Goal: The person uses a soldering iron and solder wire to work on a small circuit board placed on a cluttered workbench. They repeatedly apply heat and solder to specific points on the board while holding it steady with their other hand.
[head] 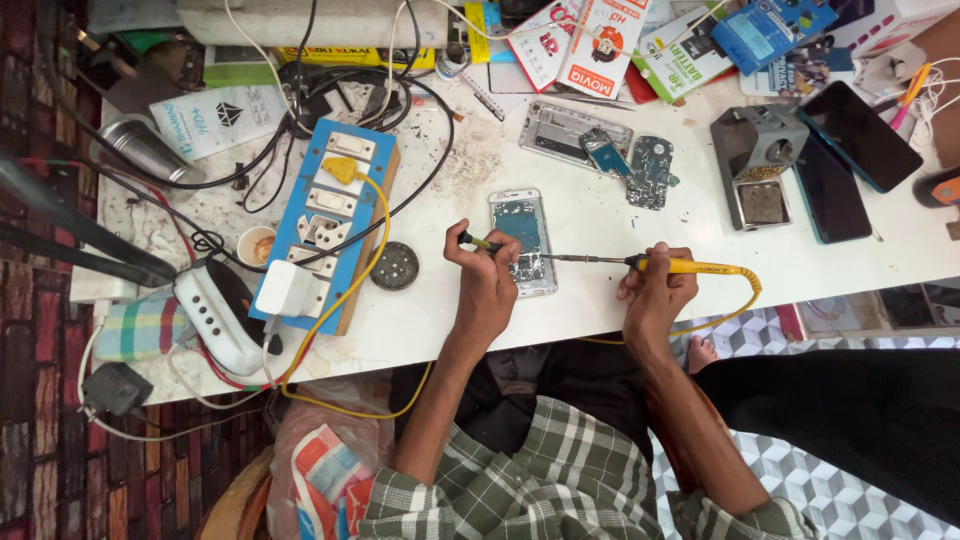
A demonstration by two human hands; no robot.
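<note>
An opened phone (524, 240) lies face-open on the white table (640, 225), its circuit board showing. My left hand (486, 278) pinches a thin dark-tipped tool (478, 241) at the phone's left edge. My right hand (655, 292) grips a yellow-handled soldering iron (680, 266), its metal tip reaching left onto the phone's lower half. The iron's yellow cord loops off the table's front edge.
A blue power strip board (322, 226) with plugs stands at the left, a round dark tin (395, 266) beside it. Behind lie a phone frame (573, 130), loose circuit boards (650, 170), a grey iron stand (757, 160), two dark phones (845, 160), boxes and tangled cables.
</note>
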